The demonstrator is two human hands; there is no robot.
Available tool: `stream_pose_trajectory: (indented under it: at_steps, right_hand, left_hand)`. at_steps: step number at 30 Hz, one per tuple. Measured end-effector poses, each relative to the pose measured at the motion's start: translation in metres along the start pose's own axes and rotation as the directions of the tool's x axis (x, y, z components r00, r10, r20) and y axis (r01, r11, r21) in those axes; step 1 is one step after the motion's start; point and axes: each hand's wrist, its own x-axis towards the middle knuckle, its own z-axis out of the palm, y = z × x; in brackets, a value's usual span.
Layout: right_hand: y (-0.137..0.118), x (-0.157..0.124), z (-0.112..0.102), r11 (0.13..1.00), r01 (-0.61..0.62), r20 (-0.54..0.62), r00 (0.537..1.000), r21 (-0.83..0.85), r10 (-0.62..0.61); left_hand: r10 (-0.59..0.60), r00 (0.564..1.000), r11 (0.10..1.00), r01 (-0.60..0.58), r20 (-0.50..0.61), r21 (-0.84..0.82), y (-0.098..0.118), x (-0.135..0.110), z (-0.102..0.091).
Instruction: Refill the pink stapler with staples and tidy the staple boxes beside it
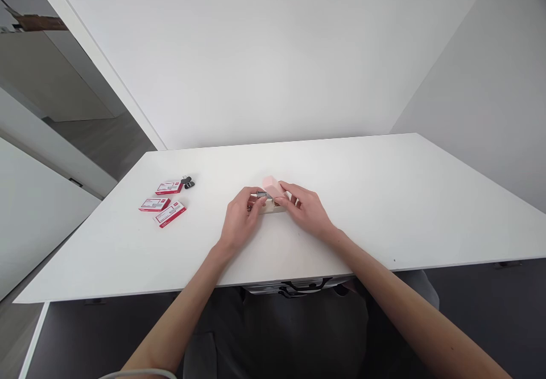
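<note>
Now left hand [243, 214] pinches the grey metal part of a small, blocky pink stapler [272, 187] at mid-desk [384, 197]; right hand [307, 208] closes on its body. Three flat red boxes [162, 203] lie well left.

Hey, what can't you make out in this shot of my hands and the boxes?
- The pale pink object, head view: left hand and right hand grip it, hiding most; kind unclear.
- Print on the red boxes: too small.
- The small black item beside them: too small to identify.

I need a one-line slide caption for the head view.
Left hand and right hand hold a small pink object on a white table; red boxes lie left.
</note>
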Motion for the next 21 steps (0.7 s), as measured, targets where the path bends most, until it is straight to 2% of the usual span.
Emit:
stream_pose_trajectory:
  at_steps: [8,16,19,21]
  right_hand:
    - [0.0022,-0.0017,0.0011,0.999,0.039,-0.001,0.999,-0.026,-0.040]
    - [0.0027,-0.0008,0.0015,0.996,0.069,-0.001,0.998,-0.059,-0.069]
    - [0.0042,-0.0006,0.0032,0.993,0.095,-0.024,0.995,-0.074,-0.097]
    - [0.0042,-0.0005,0.0041,0.990,0.101,-0.035,0.994,-0.096,-0.105]
  left_hand:
    - [0.054,0.998,0.998,-0.053,-0.017,0.034,0.0023,0.0009,-0.0049]
    - [0.172,0.983,0.978,-0.163,-0.058,0.131,0.0000,0.0015,-0.0062]
    - [0.282,0.951,0.949,-0.257,-0.123,0.184,-0.0026,0.0009,-0.0076]
    - [0.402,0.898,0.895,-0.343,-0.179,0.285,-0.0039,-0.0007,-0.0100]
